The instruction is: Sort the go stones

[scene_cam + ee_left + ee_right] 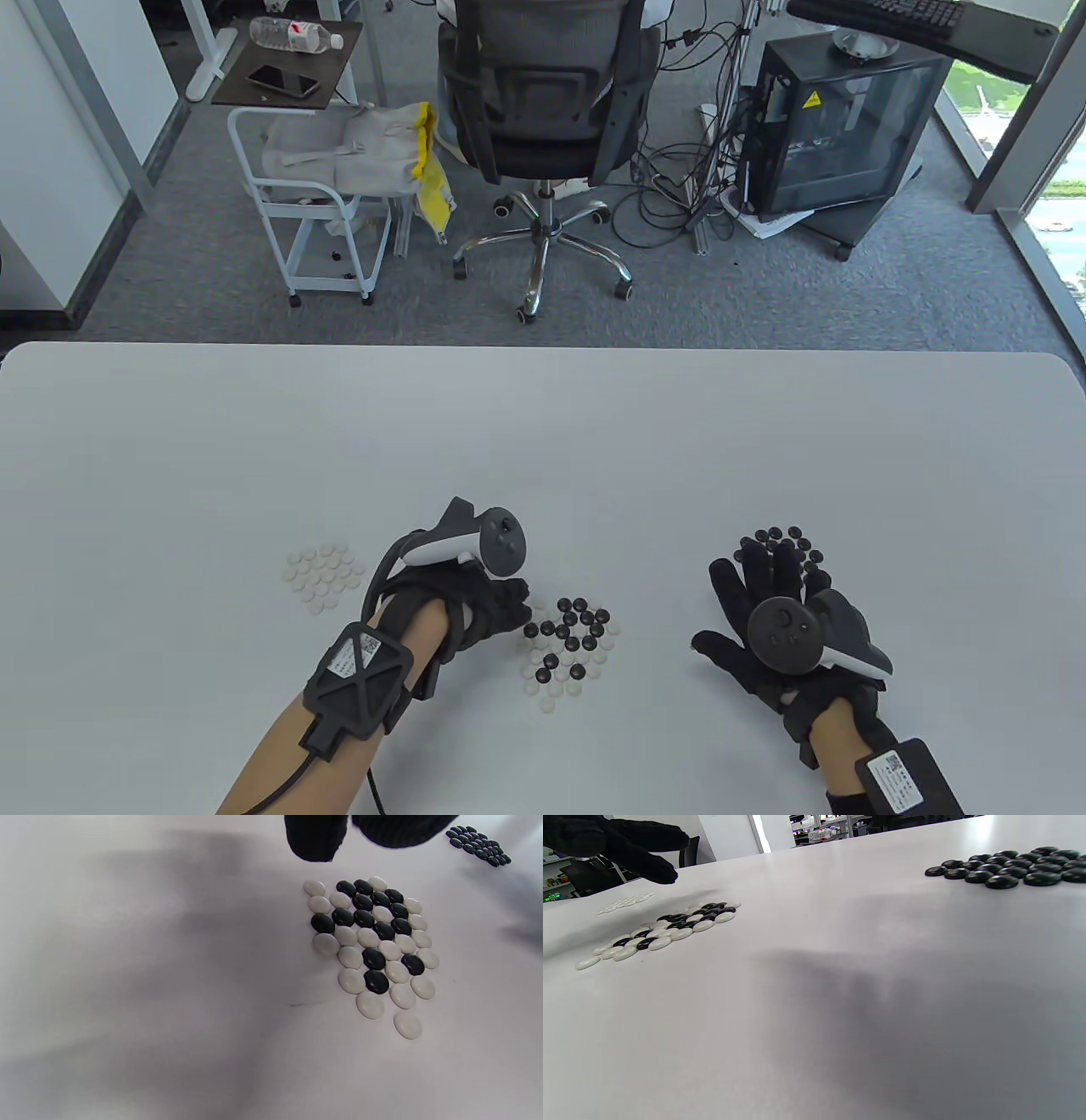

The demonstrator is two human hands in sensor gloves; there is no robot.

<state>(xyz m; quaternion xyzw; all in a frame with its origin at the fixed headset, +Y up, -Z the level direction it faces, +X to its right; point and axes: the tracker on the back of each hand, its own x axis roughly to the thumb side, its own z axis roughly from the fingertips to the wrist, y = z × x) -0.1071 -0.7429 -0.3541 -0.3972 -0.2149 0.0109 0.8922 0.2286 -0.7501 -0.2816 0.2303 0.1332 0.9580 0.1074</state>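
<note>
go stones lie on the white table [543,424] in three groups, which suggests sorting is partly done: a mixed patch [570,647] of black and white in the middle, a white pile [326,577] well to its left, a black pile [785,543] to its right. the left hand [475,598] sits just beside the mixed patch's near-left edge with fingers curled toward it, likely to pick the next stone; whether it pinches one i cannot tell. the right hand [768,624] lies flat with fingers spread, holding nothing, its fingertips over the black pile's near edge. nothing blocks either route. beyond the table stand an office chair [543,127], a computer case [836,127] and a small cart [318,204].
</note>
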